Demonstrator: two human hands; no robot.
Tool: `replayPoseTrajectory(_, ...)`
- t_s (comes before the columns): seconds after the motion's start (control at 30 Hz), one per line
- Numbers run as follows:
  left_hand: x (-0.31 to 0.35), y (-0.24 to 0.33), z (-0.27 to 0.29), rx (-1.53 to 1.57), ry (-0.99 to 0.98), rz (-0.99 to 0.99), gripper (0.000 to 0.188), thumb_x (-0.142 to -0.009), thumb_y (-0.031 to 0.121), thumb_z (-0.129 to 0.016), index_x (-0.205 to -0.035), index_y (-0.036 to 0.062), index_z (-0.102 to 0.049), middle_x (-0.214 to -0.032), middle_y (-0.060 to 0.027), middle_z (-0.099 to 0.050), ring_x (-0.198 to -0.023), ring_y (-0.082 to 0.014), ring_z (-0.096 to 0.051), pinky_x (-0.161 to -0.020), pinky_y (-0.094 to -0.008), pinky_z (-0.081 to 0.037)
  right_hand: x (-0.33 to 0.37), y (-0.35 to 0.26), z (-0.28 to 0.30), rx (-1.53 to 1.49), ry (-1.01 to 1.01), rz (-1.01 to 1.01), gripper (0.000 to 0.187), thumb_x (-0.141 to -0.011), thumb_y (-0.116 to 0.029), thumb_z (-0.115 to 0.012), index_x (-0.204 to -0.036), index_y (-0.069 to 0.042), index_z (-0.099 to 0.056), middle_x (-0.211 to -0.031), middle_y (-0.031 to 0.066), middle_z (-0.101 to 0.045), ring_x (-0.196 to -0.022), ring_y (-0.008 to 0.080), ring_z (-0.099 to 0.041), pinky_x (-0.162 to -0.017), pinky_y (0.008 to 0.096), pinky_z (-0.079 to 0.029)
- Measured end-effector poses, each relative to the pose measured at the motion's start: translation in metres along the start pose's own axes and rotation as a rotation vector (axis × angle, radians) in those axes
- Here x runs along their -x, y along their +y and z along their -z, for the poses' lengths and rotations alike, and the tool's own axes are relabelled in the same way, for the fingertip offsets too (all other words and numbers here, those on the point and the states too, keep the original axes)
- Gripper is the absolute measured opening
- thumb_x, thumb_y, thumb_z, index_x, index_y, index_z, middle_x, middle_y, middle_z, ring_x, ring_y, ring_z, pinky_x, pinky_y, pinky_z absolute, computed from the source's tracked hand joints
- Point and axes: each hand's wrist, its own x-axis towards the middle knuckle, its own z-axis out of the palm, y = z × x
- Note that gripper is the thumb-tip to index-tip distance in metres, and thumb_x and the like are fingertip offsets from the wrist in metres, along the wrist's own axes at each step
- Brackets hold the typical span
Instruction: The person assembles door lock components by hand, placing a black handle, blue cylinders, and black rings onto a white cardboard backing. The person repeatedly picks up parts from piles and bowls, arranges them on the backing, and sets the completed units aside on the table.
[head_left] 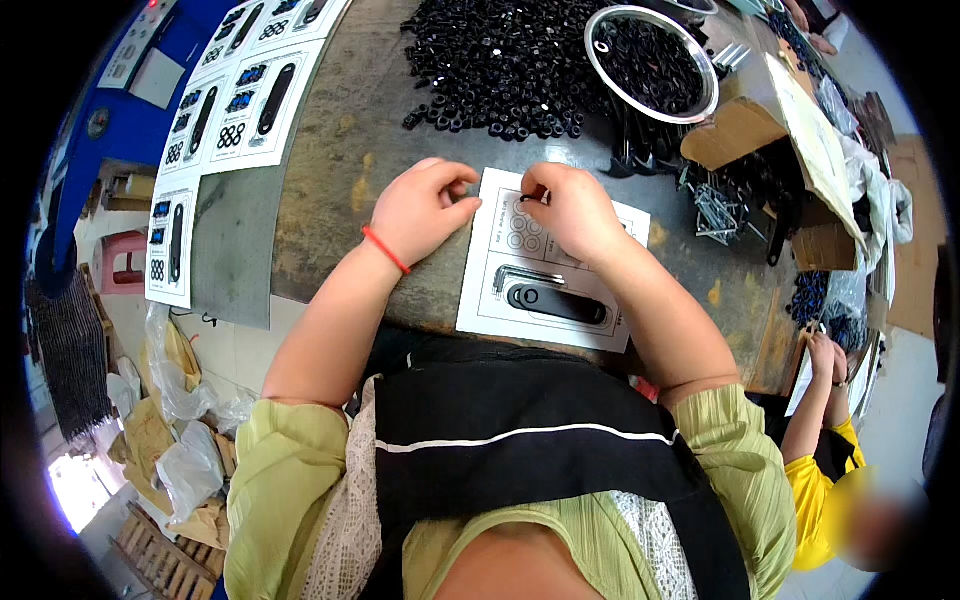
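Note:
In front of me on the worktable lies a white printed card [475,300]. A long black flat part [565,303] with a round end rests on its lower half, with several thin hex keys [528,275] just above it. My right hand [580,212] is over the upper part of the card, pinching a small black nut [527,198] beside the printed circles. Left of the card, my left hand [420,212] hovers with its fingers loosely curled and the thumb apart from them. I see nothing in that gap; its palm is hidden.
A heap of black nuts [490,75] covers the far table. Beside it are a metal bowl [655,118] of dark parts, a cardboard box [735,130] and loose screws [722,215]. Finished-looking cards [250,110] line the left. A co-worker's hands [825,360] are at right.

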Motion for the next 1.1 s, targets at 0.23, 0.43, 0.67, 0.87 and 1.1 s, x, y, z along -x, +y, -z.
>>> replayPoseTrajectory(0.23,-0.021,0.003,-0.027,-0.093,-0.156,-0.083,0.025,-0.078,0.021,-0.075,-0.099,0.0070,-0.072,-0.082,-0.0068,-0.062,-0.076,-0.0208,-0.062,-0.071,-0.0328,-0.051,0.000,0.015,-0.001,-0.094,0.010,-0.157,0.017,-0.081,-0.018,-0.073,-0.092,-0.005,-0.073,-0.082,0.0164,-0.071,-0.076,0.0322,-0.069,-0.072,0.0392,-0.054)
replayPoseTrajectory(0.43,-0.022,0.007,-0.045,-0.102,-0.086,-0.056,0.022,-0.080,0.027,-0.075,-0.095,0.0110,-0.073,-0.079,-0.0035,-0.060,-0.075,-0.0211,-0.061,-0.068,-0.0337,-0.050,0.002,0.012,-0.002,-0.140,0.002,-0.217,0.014,-0.080,-0.013,-0.073,-0.090,-0.004,-0.073,-0.083,0.0146,-0.072,-0.076,0.0280,-0.069,-0.072,0.0374,-0.054)
replayPoseTrajectory(0.67,-0.024,0.002,-0.041,-0.189,-0.139,-0.048,0.022,-0.079,0.033,-0.075,-0.082,0.0108,-0.073,-0.078,-0.0040,-0.061,-0.077,-0.0225,-0.062,-0.068,-0.0359,-0.050,-0.001,0.018,-0.001,-0.195,0.000,-0.247,0.016,-0.082,-0.013,-0.071,-0.094,-0.003,-0.073,-0.083,0.0147,-0.071,-0.074,0.0276,-0.068,-0.071,0.0361,-0.053)
replayPoseTrajectory(0.87,-0.021,0.003,-0.031,-0.212,-0.208,0.068,0.029,-0.079,0.036,-0.076,-0.081,0.0077,-0.074,-0.081,-0.0085,-0.068,-0.077,-0.0251,-0.065,-0.068,-0.0374,-0.051,0.018,0.001,0.003,0.010,-0.008,-0.169,0.013,-0.083,-0.015,-0.068,-0.092,-0.006,-0.072,-0.085,0.0130,-0.071,-0.080,0.0299,-0.068,-0.073,0.0388,-0.053)
replayPoseTrajectory(1.1,-0.017,0.011,-0.016,-0.236,-0.431,0.182,0.029,-0.080,0.039,-0.073,-0.082,0.0094,-0.075,-0.080,-0.0124,-0.072,-0.077,-0.0302,-0.069,-0.072,-0.0409,-0.054,0.027,0.003,-0.006,0.240,0.097,-0.002,0.011,-0.082,-0.021,-0.068,-0.087,-0.012,-0.072,-0.095,0.0061,-0.065,-0.087,0.0289,-0.066,-0.075,0.0404,-0.054)
